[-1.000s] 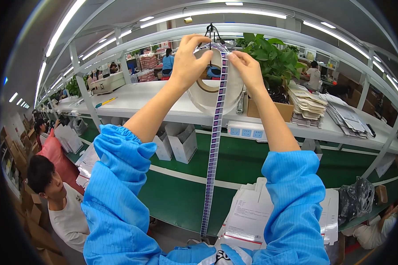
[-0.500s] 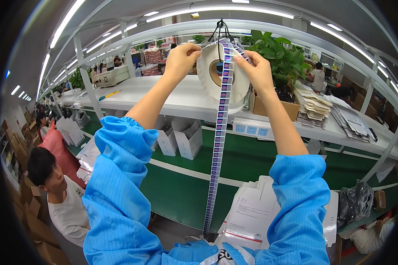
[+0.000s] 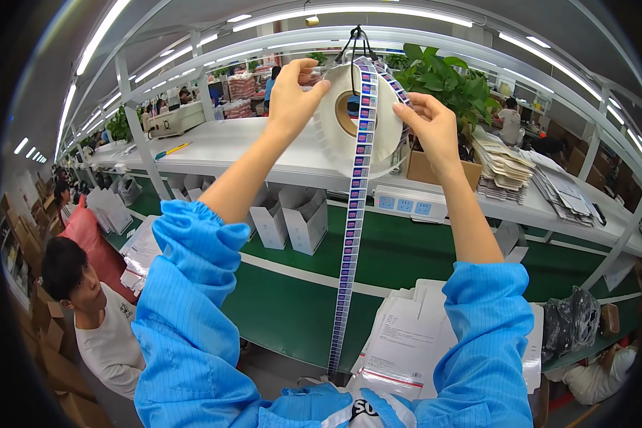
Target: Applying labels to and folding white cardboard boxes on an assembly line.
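Note:
A large roll of small purple-and-white labels hangs from a black cord on the overhead rail. Its brown core shows at the middle, and a long label strip falls down the front toward my lap. My left hand is beside the roll's left edge, thumb and fingers apart, holding nothing. At the right edge, my right hand has its thumb on the labelled rim with the fingers behind, holding the edge of the roll.
Behind the roll runs a white shelf with a leafy plant, paper stacks and a power strip. White boxes stand below it on the green bench. Flat white packages lie near me. A person sits at left.
My left hand has let go of the roll's edge and spread its fingers. The right hand has shifted down and outward along the rim. The roll has turned slightly.

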The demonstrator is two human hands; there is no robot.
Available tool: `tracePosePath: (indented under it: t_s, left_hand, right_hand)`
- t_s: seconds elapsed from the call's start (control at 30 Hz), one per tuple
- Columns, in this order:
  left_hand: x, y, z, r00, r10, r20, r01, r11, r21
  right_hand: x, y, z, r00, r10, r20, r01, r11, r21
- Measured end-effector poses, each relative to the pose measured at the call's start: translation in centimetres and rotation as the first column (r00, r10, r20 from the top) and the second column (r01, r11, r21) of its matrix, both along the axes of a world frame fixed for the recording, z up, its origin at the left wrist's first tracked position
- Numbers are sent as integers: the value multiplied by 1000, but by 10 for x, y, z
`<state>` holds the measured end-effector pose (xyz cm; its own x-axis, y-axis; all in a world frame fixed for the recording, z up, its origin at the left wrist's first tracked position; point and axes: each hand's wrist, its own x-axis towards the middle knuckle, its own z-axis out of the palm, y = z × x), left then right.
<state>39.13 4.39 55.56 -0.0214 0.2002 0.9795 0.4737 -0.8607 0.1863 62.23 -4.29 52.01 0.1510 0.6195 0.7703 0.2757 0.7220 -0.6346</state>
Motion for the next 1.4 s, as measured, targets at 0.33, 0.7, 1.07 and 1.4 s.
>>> tracePosePath:
  t_s: [0.33,0.7,1.07,1.4]
  left_hand:
    - [55,-84,-12,881,-473,-4,420,786,-454]
    - [86,-47,35,749,104,-655,196,909,368]
    - [88,-57,56,563,-23,-826,152,985,76]
    - [88,-52,42,700,-2,-714,241,942,233]
  right_hand:
    - [0,-26,-6,979,15,-205,-15,1000,5]
    - [7,-26,-5,930,169,-328,-188,982,-26]
    - [17,-20,-1,999,-44,2,44,999,31]
    - [8,-16,-2,972,98,-214,-83,994,76]
